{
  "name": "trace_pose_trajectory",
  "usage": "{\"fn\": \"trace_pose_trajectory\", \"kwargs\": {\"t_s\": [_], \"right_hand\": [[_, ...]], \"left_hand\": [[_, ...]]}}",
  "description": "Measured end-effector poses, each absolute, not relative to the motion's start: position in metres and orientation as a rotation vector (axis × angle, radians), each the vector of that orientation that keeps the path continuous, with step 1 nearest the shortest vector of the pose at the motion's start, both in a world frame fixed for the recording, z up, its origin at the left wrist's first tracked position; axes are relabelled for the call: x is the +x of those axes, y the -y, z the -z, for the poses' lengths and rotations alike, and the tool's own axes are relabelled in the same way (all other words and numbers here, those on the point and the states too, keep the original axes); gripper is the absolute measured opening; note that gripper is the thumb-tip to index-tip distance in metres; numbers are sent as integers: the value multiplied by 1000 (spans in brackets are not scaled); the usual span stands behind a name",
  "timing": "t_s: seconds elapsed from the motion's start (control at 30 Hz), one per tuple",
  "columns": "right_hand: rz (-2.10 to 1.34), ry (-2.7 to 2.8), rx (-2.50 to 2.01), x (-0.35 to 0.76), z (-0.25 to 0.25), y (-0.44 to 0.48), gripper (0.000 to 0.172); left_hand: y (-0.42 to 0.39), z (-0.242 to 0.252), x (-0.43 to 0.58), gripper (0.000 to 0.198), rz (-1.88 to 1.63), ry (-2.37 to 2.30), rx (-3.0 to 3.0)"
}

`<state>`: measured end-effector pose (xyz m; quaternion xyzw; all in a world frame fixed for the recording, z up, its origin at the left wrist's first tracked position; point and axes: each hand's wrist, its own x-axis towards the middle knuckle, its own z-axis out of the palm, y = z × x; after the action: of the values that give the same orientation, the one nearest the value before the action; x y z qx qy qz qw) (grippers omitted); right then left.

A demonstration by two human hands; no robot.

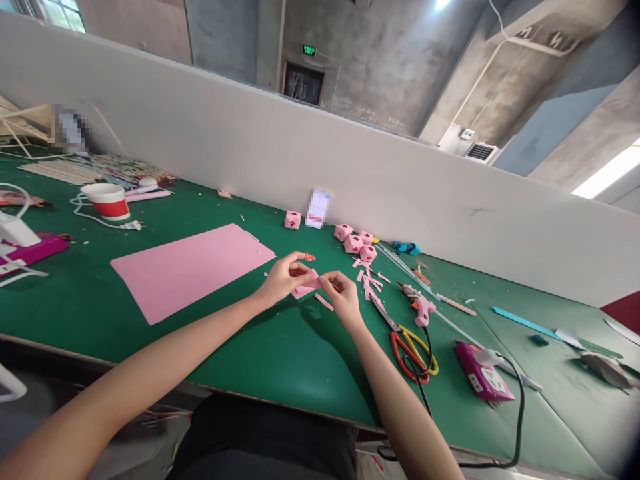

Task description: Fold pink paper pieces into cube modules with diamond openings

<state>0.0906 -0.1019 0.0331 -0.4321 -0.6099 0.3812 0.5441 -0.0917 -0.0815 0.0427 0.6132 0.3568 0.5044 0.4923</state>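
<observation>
Between my two hands is a small folded piece of pink paper, partly hidden by the fingers. My left hand pinches it from the left, with the index finger raised above. From the other side, the thumb and fingertips of my right hand close on its right edge. A narrow pink paper strip lies on the table just below. To the left rests a large pink sheet. Beyond my right hand sit several small pink paper cubes with dark red diamond shapes, beside loose pink scraps.
Right of my hands lie scissors with red and yellow handles, a pink glue gun and a purple power strip. A paper cup stands at left. A blurred phone leans against the white partition behind the green table.
</observation>
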Motion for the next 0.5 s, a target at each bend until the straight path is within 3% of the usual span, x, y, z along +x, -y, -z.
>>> {"fn": "trace_pose_trajectory", "kwargs": {"t_s": [0.5], "right_hand": [[-869,1473,-1062,88,-32,103,38]], "left_hand": [[77,-39,-93,52,-1246,-843,1454]]}}
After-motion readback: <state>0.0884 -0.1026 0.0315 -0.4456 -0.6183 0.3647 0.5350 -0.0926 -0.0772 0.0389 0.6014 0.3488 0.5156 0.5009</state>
